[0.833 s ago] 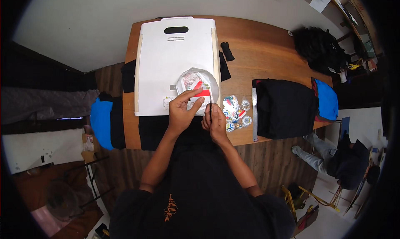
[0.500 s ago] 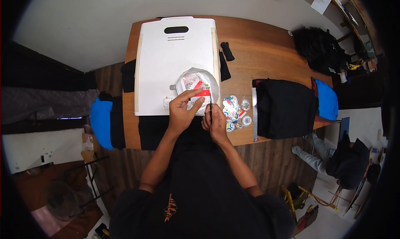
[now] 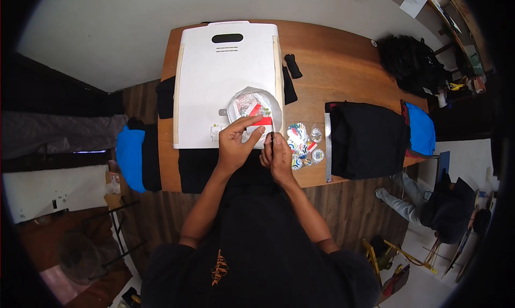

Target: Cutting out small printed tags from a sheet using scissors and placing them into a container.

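The left hand (image 3: 234,144) presses flat, fingers spread, on a printed sheet (image 3: 252,108) that lies on the white board (image 3: 225,82) at the near edge of the bench (image 3: 332,66). The right hand (image 3: 279,158) is closed around a thin dark tool (image 3: 272,141), its tip at the sheet's edge; what kind of tool is too small to tell. Cut pieces (image 3: 303,144) lie just right of it. Steady pressure from the left hand, and short, controlled strokes, would likely keep the sheet from slipping.
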